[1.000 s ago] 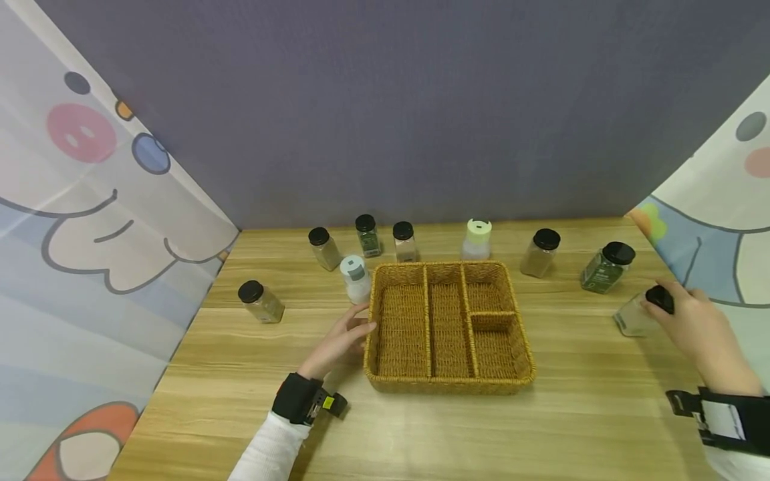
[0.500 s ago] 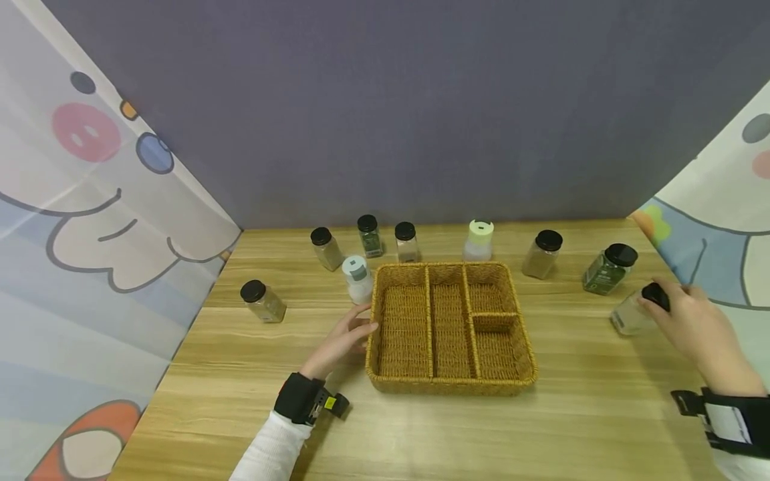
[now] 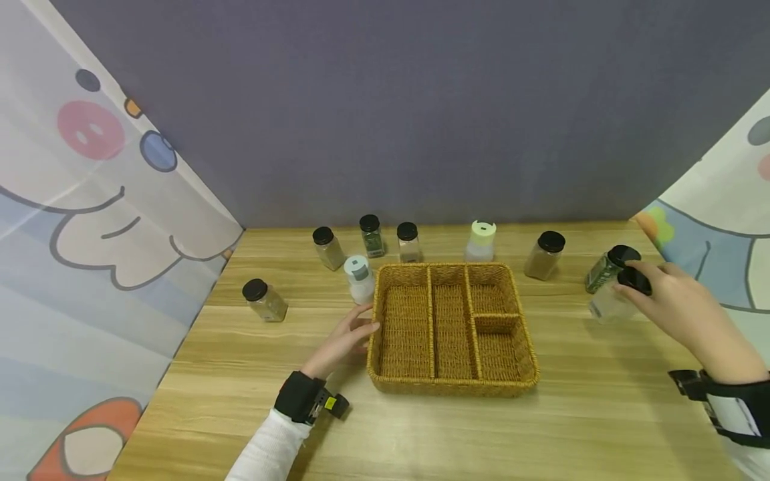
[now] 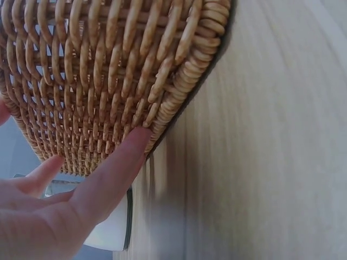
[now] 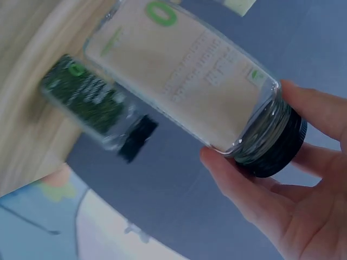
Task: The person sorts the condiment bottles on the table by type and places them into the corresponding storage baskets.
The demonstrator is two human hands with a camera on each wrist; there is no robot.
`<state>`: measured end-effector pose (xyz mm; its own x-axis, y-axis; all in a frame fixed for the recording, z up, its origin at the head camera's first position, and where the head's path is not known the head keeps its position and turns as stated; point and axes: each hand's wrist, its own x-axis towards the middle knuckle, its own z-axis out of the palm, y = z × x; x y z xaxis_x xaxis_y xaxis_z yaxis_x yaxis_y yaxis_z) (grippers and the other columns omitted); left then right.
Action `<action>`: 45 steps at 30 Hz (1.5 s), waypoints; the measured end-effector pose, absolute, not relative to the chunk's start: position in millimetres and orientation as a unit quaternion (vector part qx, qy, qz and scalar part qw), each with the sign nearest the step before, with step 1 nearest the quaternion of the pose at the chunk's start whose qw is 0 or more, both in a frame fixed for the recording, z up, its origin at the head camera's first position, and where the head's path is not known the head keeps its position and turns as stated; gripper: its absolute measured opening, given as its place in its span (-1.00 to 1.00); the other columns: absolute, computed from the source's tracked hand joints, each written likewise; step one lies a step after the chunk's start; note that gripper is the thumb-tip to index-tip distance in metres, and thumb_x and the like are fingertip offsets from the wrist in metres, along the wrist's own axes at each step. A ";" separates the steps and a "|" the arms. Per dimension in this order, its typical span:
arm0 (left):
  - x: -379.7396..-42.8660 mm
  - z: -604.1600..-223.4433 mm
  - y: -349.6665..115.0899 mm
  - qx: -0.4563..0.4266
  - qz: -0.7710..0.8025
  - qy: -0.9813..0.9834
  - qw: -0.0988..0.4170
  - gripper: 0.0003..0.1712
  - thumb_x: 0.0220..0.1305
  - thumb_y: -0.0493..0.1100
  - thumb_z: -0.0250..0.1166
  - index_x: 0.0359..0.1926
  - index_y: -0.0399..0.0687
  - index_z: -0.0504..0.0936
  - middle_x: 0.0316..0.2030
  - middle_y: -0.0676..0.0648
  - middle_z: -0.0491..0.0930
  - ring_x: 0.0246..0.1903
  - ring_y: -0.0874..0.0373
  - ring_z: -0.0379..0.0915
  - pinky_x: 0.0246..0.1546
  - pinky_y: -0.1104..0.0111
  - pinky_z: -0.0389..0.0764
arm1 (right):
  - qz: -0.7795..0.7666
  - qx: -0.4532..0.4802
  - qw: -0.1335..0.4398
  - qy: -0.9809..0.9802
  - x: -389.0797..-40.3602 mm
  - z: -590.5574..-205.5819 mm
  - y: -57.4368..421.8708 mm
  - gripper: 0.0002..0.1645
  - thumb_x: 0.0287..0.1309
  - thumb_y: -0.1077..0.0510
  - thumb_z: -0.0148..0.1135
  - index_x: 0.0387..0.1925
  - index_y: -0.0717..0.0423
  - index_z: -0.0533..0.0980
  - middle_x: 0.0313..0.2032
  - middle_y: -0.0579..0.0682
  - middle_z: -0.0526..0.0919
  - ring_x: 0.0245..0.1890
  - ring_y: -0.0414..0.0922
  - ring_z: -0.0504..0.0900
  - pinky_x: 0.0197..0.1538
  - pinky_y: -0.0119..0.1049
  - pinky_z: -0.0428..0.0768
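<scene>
My right hand [image 3: 692, 314] grips a clear spice jar [image 5: 190, 76] by its black cap and neck. Pale powder fills this jar, and in the head view it is blurred, tilted, and overlaps a green-filled spice jar [image 3: 599, 272] behind it. The wrist view shows that green jar [image 5: 92, 103] standing on the table beyond. At the left side of the wicker basket [image 3: 445, 385], my left hand [image 3: 339, 341] rests with fingers extended. Its fingertips touch the woven outer wall [image 4: 108, 81] low down, close to the tabletop.
Behind the basket stand several black-capped spice jars [image 3: 409, 244], a white-capped bottle [image 3: 361, 280] and a yellow-capped bottle [image 3: 481, 244]. One jar [image 3: 267, 304] is at far left, another [image 3: 544, 257] right of the basket. A grey panel [image 3: 385, 120] rises along the table's back edge.
My right hand has lifted the powder-filled spice jar and brought it left and slightly up in the head view, overlapping the green one. My left hand stays at the basket.
</scene>
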<state>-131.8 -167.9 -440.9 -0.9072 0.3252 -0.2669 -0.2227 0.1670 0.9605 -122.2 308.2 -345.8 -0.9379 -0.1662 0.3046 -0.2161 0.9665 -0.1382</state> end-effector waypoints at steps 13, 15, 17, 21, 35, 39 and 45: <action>-134.8 -440.0 -167.4 0.034 0.640 0.735 0.221 -0.31 0.21 -0.04 0.12 0.30 -0.05 0.05 0.12 -0.37 0.26 -0.01 -0.15 0.35 -0.13 0.11 0.49 | 0.133 0.170 0.119 -0.969 -142.5 -322.7 283.7 -0.43 0.05 0.08 0.20 -0.03 0.45 0.36 -0.24 0.50 0.42 -0.40 0.25 0.47 -0.50 0.05 0.44; -135.1 -440.6 -167.6 0.033 0.640 0.736 0.220 -0.30 0.21 -0.03 0.12 0.30 -0.05 0.05 0.12 -0.37 0.26 -0.01 -0.16 0.35 -0.14 0.11 0.50 | 0.136 0.183 0.120 -0.966 -145.5 -319.7 280.2 -0.44 0.04 0.07 0.21 -0.03 0.43 0.37 -0.24 0.47 0.44 -0.45 0.20 0.48 -0.53 -0.01 0.44; -135.1 -440.6 -167.4 0.030 0.638 0.737 0.220 -0.30 0.21 -0.03 0.12 0.30 -0.04 0.06 0.11 -0.36 0.26 0.00 -0.16 0.35 -0.15 0.12 0.50 | 0.136 0.188 0.117 -0.966 -147.6 -316.6 276.5 -0.42 0.04 0.06 0.22 -0.02 0.40 0.37 -0.21 0.47 0.44 -0.45 0.19 0.49 -0.53 -0.02 0.44; -135.0 -439.4 -167.2 0.027 0.639 0.736 0.223 -0.32 0.22 -0.06 0.12 0.30 -0.04 0.06 0.11 -0.37 0.26 0.00 -0.18 0.34 -0.15 0.12 0.50 | 0.143 0.190 0.095 -0.967 -151.1 -311.5 268.7 -0.40 0.05 0.04 0.21 0.02 0.38 0.36 -0.14 0.47 0.42 -0.40 0.22 0.51 -0.48 -0.01 0.46; -130.1 -422.2 -165.1 0.030 0.649 0.724 0.234 -0.34 0.25 -0.21 0.06 0.30 -0.16 -0.01 0.11 -0.43 0.21 0.01 -0.26 0.30 -0.09 0.05 0.46 | 0.188 0.215 0.065 -0.956 -165.6 -297.0 243.7 -0.45 0.09 0.06 0.18 0.06 0.29 0.35 -0.11 0.33 0.41 -0.30 0.12 0.48 -0.37 -0.05 0.45; -134.2 -433.1 -167.8 0.019 0.651 0.723 0.232 -0.34 0.22 -0.18 0.10 0.29 -0.08 0.04 0.12 -0.38 0.23 0.01 -0.18 0.32 -0.10 0.07 0.47 | 0.193 0.244 0.072 -0.948 -168.1 -295.7 237.9 -0.47 0.08 0.09 0.19 0.04 0.30 0.36 -0.18 0.27 0.43 -0.40 0.02 0.48 -0.45 -0.16 0.43; -136.5 -437.7 -170.0 0.012 0.660 0.711 0.242 -0.33 0.21 -0.15 0.12 0.29 -0.05 0.04 0.14 -0.37 0.20 0.06 -0.19 0.27 -0.06 0.04 0.43 | 0.199 0.256 0.073 -0.943 -173.3 -293.8 227.1 -0.48 0.01 0.18 0.25 0.03 0.27 0.39 -0.20 0.20 0.46 -0.38 -0.01 0.49 -0.43 -0.18 0.43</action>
